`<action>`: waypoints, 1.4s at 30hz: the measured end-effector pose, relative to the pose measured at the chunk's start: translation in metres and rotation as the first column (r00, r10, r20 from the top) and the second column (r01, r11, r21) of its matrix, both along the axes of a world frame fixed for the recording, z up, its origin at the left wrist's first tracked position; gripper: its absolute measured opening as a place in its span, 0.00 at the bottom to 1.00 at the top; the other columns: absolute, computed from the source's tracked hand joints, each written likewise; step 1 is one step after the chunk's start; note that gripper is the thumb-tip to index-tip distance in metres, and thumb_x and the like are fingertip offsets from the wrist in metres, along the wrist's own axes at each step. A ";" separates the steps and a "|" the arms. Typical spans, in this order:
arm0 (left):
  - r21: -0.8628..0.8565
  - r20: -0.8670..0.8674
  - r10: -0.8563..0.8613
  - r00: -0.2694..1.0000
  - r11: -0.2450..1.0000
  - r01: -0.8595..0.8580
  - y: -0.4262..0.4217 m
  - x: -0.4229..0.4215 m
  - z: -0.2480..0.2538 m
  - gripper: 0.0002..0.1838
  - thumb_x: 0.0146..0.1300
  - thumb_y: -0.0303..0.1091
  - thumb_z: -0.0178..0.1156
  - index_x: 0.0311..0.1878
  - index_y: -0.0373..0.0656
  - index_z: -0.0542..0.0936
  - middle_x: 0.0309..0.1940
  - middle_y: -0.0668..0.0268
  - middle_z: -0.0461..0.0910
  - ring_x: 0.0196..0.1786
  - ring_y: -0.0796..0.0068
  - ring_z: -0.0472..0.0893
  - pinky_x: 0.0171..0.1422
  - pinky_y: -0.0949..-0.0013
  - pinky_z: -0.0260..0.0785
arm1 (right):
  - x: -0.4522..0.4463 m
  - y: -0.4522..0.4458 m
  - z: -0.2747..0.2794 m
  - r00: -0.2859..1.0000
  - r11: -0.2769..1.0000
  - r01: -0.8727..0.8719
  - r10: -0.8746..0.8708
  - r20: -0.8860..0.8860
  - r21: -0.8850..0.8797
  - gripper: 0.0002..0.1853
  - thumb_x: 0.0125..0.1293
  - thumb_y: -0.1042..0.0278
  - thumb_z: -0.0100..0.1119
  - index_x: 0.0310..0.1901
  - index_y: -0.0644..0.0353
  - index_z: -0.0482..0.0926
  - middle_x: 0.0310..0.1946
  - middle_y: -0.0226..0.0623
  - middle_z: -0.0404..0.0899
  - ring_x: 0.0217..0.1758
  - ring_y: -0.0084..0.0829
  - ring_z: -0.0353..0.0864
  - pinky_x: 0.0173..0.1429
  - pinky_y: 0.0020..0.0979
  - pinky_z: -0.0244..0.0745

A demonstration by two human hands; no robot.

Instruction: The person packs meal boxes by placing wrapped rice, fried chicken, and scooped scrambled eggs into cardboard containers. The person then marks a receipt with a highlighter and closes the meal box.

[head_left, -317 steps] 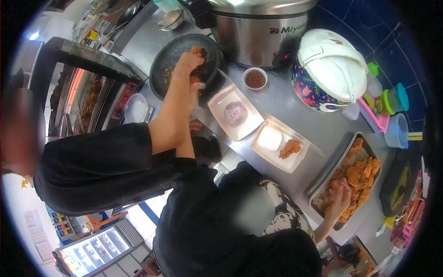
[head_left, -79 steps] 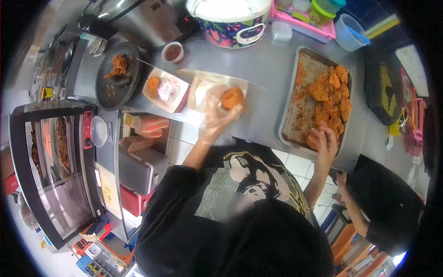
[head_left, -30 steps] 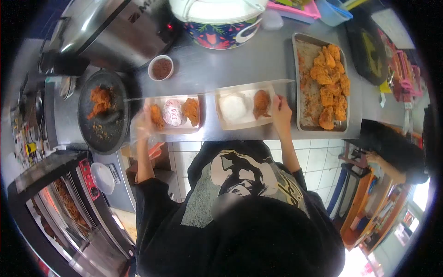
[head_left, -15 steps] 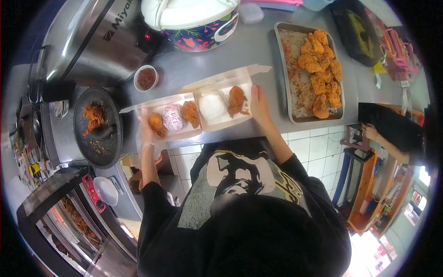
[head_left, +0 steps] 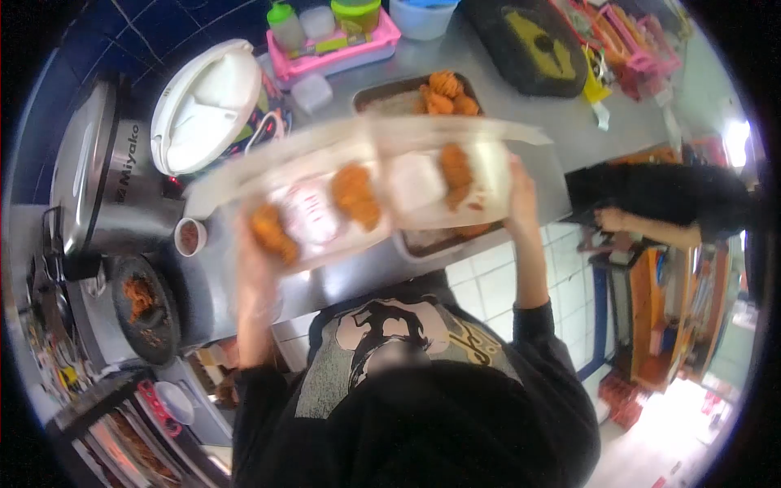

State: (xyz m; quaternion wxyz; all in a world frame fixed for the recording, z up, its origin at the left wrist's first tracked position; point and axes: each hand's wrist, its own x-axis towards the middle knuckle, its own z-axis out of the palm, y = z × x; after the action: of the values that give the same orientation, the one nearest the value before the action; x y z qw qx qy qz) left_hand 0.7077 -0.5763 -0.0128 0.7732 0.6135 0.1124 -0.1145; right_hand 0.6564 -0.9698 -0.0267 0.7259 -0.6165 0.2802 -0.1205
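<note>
Two open paper food boxes are held up side by side over the steel counter, slightly blurred. My left hand point(head_left: 257, 281) grips the outer end of the left food box point(head_left: 329, 254), which holds a paper-wrapped rice portion point(head_left: 307, 213) between two fried chicken pieces point(head_left: 355, 198). Around the outer side of the right food box point(head_left: 491, 183) is my right hand point(head_left: 525, 199). Inside that box lie a white rice mound point(head_left: 416, 180) and a fried chicken piece point(head_left: 455, 176). Behind and below the boxes, a metal tray point(head_left: 378, 99) of fried chicken is partly hidden.
At left are a stone mortar point(head_left: 167, 329) with chicken, a small cup of dark red sauce point(head_left: 190, 237), a steel Miyako appliance point(head_left: 110, 175) and a white-lidded container point(head_left: 207, 110). A pink caddy point(head_left: 338, 57) stands behind. Another person's arm point(head_left: 651, 226) shows at right.
Both hands have raised the two boxes toward the camera, and they now cover part of the chicken tray. The view has shifted, bringing the pink caddy and tiled wall into sight.
</note>
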 end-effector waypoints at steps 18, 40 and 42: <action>0.690 0.024 -0.591 0.806 0.593 0.415 -0.535 0.084 -0.077 0.31 0.71 0.56 0.35 0.69 0.46 0.61 0.66 0.51 0.64 0.65 0.55 0.69 0.67 0.61 0.62 | 0.046 -0.568 -0.124 0.988 0.994 0.060 -0.072 -0.135 -0.092 0.33 0.71 0.43 0.43 0.62 0.68 0.67 0.57 0.40 0.74 0.60 0.34 0.73 0.61 0.31 0.67; 0.955 0.220 -0.619 0.754 0.293 -0.038 -0.213 0.134 -0.074 0.29 0.60 0.43 0.59 0.65 0.49 0.68 0.59 0.59 0.74 0.53 0.59 0.78 0.59 0.57 0.69 | -0.092 -0.275 -0.092 0.905 0.864 0.422 -0.421 0.068 -0.275 0.17 0.66 0.70 0.56 0.56 0.60 0.74 0.53 0.32 0.75 0.53 0.24 0.76 0.52 0.25 0.72; 0.925 0.379 -0.680 0.627 0.263 -0.274 -0.214 0.133 -0.047 0.25 0.59 0.42 0.59 0.61 0.48 0.72 0.55 0.59 0.77 0.51 0.58 0.78 0.57 0.57 0.69 | -0.092 -0.266 -0.090 0.922 0.857 0.387 -0.371 0.114 -0.341 0.16 0.66 0.70 0.56 0.55 0.60 0.74 0.52 0.31 0.75 0.52 0.24 0.76 0.52 0.25 0.72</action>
State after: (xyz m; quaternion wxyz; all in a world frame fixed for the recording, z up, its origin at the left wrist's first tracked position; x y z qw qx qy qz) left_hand 0.8412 -0.7907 -0.0594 0.1962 0.9375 -0.2602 0.1217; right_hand 0.5641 -1.2356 -0.1163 0.5698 -0.6678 0.3534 -0.3232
